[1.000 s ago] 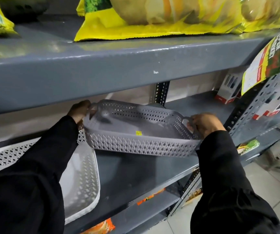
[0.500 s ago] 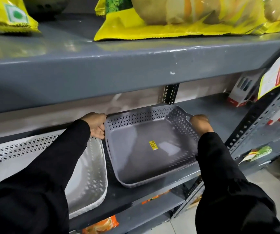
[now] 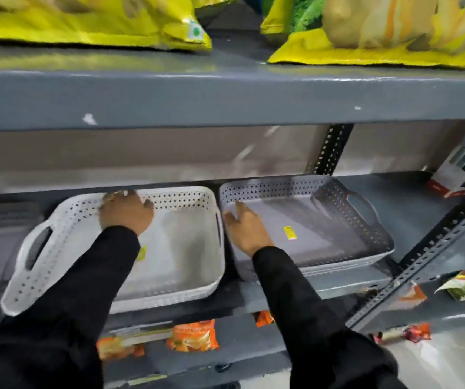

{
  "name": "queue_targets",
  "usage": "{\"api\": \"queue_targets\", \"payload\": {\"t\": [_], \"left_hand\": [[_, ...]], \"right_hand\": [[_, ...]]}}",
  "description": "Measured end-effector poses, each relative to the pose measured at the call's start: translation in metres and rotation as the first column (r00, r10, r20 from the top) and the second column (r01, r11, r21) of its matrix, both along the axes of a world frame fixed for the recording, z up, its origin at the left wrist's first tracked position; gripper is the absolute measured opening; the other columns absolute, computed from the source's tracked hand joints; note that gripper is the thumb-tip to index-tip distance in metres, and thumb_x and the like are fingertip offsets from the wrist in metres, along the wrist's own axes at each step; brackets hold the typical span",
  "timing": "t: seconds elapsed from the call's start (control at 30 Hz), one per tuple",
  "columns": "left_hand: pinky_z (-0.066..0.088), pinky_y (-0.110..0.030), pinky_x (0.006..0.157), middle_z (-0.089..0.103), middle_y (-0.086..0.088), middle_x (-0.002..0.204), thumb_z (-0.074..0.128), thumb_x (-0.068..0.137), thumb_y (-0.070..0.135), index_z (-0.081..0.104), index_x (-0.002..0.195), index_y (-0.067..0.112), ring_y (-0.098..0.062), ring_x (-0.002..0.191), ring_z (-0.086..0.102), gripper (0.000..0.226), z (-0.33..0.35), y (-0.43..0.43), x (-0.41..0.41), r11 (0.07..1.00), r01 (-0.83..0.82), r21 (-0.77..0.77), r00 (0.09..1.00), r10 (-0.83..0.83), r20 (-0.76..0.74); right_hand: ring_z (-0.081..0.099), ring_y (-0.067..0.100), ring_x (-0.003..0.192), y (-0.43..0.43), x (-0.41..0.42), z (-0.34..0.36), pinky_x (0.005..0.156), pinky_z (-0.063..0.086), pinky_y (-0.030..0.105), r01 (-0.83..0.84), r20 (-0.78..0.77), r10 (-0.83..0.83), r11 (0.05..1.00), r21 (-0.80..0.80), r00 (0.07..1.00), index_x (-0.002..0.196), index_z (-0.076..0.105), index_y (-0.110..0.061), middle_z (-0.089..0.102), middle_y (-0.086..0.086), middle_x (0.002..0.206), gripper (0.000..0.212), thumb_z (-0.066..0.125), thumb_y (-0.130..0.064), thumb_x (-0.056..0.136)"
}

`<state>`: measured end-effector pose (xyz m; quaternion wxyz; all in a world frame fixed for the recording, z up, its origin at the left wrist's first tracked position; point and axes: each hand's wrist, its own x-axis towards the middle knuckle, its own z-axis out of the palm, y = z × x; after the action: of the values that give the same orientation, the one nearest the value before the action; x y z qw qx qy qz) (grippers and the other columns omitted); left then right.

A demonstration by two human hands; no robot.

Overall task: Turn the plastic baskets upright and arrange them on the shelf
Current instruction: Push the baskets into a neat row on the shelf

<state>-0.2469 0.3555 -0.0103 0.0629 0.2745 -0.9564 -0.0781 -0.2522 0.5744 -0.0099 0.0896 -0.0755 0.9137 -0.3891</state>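
Baskets: I see the white basket (image 3: 169, 248) and the grey basket (image 3: 324, 228) upright, side by side on the shelf (image 3: 422, 209), almost touching.
Left hand (image 3: 126, 213): inside the white basket at its back wall, fingers curled on the rim; whether clamped I cannot tell.
Right hand (image 3: 246, 227): fingers spread, resting at the grey basket's left wall, gripping nothing.
Front edge: both baskets sit close to it.
Risk: I judge a careless pull could slide one off the shelf's front edge.
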Motion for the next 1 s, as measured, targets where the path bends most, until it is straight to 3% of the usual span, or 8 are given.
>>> {"api": "queue_targets", "payload": {"t": [0.07, 0.23, 0.33, 0.47, 0.73, 0.87, 1.0], "left_hand": [[0.034, -0.047, 0.107, 0.044, -0.025, 0.141, 0.044, 0.091, 0.034, 0.042, 0.137, -0.001, -0.044, 0.132, 0.037, 0.057, -0.005, -0.038, 0.032, 0.985, -0.135, -0.108, 0.991, 0.136, 0.007], [0.037, -0.047, 0.105, 0.042, -0.026, 0.142, 0.038, 0.096, 0.021, 0.032, 0.138, -0.008, -0.045, 0.128, 0.045, 0.052, -0.017, -0.101, 0.075, 0.954, -0.298, 0.03, 0.951, 0.294, 0.093], [0.041, -0.046, 0.102, 0.051, -0.029, 0.133, 0.036, 0.098, 0.015, 0.044, 0.13, -0.01, -0.042, 0.122, 0.051, 0.042, -0.021, -0.13, 0.083, 0.957, -0.281, 0.079, 0.959, 0.275, 0.073], [0.049, -0.04, 0.09, 0.064, -0.024, 0.121, 0.029, 0.103, 0.02, 0.055, 0.122, -0.006, -0.038, 0.111, 0.061, 0.042, -0.029, -0.146, 0.092, 0.977, -0.206, 0.06, 0.974, 0.199, 0.11], [0.052, -0.042, 0.079, 0.067, -0.029, 0.111, 0.033, 0.098, 0.005, 0.046, 0.132, -0.008, -0.042, 0.102, 0.065, 0.038, -0.045, -0.175, 0.073, 0.973, -0.152, 0.176, 0.988, 0.156, -0.006], [0.046, -0.044, 0.094, 0.052, -0.03, 0.134, 0.029, 0.098, 0.002, 0.033, 0.141, -0.005, -0.042, 0.12, 0.055, 0.044, -0.03, -0.182, 0.049, 0.964, -0.104, 0.246, 0.994, 0.097, 0.041], [0.044, -0.042, 0.1, 0.049, -0.028, 0.138, 0.03, 0.096, -0.002, 0.026, 0.145, -0.004, -0.039, 0.126, 0.051, 0.049, -0.02, -0.189, 0.024, 0.959, -0.095, 0.268, 0.992, 0.068, 0.11]], "right_hand": [[0.044, 0.036, 0.129, -0.027, 0.009, -0.003, 0.101, 0.036, 0.037, -0.011, 0.045, 0.009, 0.999, 0.051, 0.999, 0.135, 0.037, 0.001, 0.044, 0.022, 0.142, 0.044, 0.037, -0.025, 0.099], [0.051, 0.039, 0.122, -0.047, 0.01, -0.017, 0.098, 0.041, 0.039, 0.17, -0.003, -0.173, 0.965, 0.199, 0.985, 0.146, 0.02, 0.0, 0.053, 0.026, 0.132, 0.055, 0.034, -0.004, 0.093], [0.054, 0.04, 0.117, -0.052, 0.007, -0.023, 0.095, 0.043, 0.039, 0.213, -0.076, -0.2, 0.948, 0.237, 0.977, 0.14, 0.035, -0.008, 0.057, 0.026, 0.127, 0.046, 0.033, -0.008, 0.094], [0.054, 0.041, 0.115, -0.056, 0.003, -0.026, 0.091, 0.043, 0.038, 0.234, -0.091, -0.219, 0.947, 0.219, 0.972, 0.139, 0.041, -0.014, 0.06, 0.027, 0.122, 0.043, 0.037, -0.011, 0.095], [0.058, 0.042, 0.106, -0.089, -0.021, -0.03, 0.077, 0.044, 0.038, 0.275, -0.185, -0.241, 0.943, 0.186, 0.953, 0.136, 0.049, -0.023, 0.064, 0.027, 0.114, 0.044, 0.038, -0.01, 0.095], [0.058, 0.042, 0.107, -0.105, -0.044, -0.029, 0.084, 0.046, 0.041, 0.327, -0.188, -0.29, 0.92, 0.215, 0.938, 0.132, 0.053, -0.022, 0.063, 0.026, 0.12, 0.04, 0.038, -0.013, 0.095], [0.058, 0.04, 0.111, -0.116, -0.06, -0.025, 0.09, 0.046, 0.042, 0.374, -0.188, -0.334, 0.891, 0.255, 0.924, 0.128, 0.057, -0.018, 0.062, 0.024, 0.123, 0.036, 0.04, -0.018, 0.096]]}}
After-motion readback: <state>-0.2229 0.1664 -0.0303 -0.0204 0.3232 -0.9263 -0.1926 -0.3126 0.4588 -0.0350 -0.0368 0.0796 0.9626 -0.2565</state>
